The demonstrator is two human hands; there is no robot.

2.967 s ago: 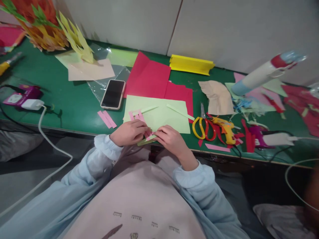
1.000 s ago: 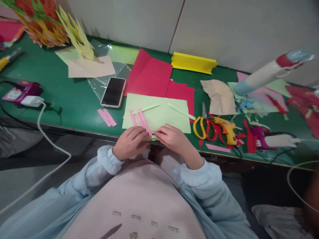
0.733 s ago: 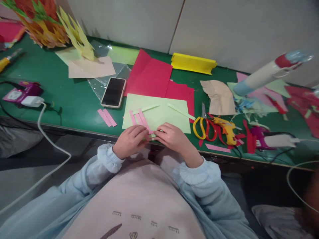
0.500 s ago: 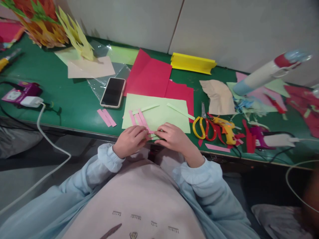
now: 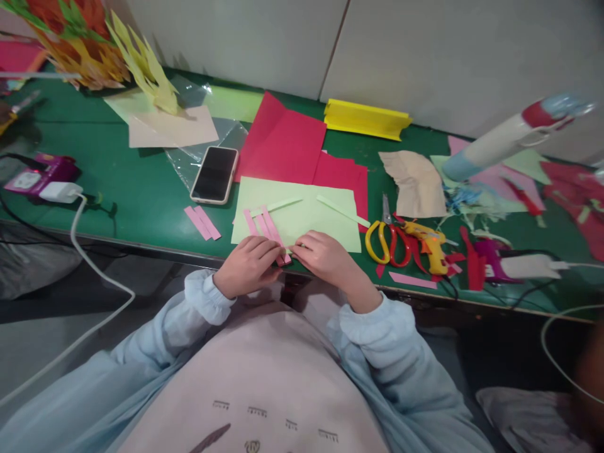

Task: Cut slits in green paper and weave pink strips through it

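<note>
At the table's front edge, my left hand (image 5: 250,265) is closed on the near ends of several pink paper strips (image 5: 271,225). These lie side by side over a light green paper sheet (image 5: 325,239), crossed near their far ends by a light green strip (image 5: 284,202). Close on the right, my right hand (image 5: 326,257) has its fingers pinched together on a narrow green strip, mostly covered by the fingers. One pink end pokes out between the two hands. Another green strip (image 5: 343,211) rests on the sheet's right half.
Two loose pink strips (image 5: 202,223) and a phone (image 5: 214,175) lie to the left. On the right are scissors (image 5: 387,236), a yellow glue gun (image 5: 427,245) and a bottle (image 5: 500,148). Red paper (image 5: 283,141) lies behind the green sheet.
My right hand has shifted slightly left, closer to my left hand. Less of the green strip shows between them, and a pink strip's end now shows there.
</note>
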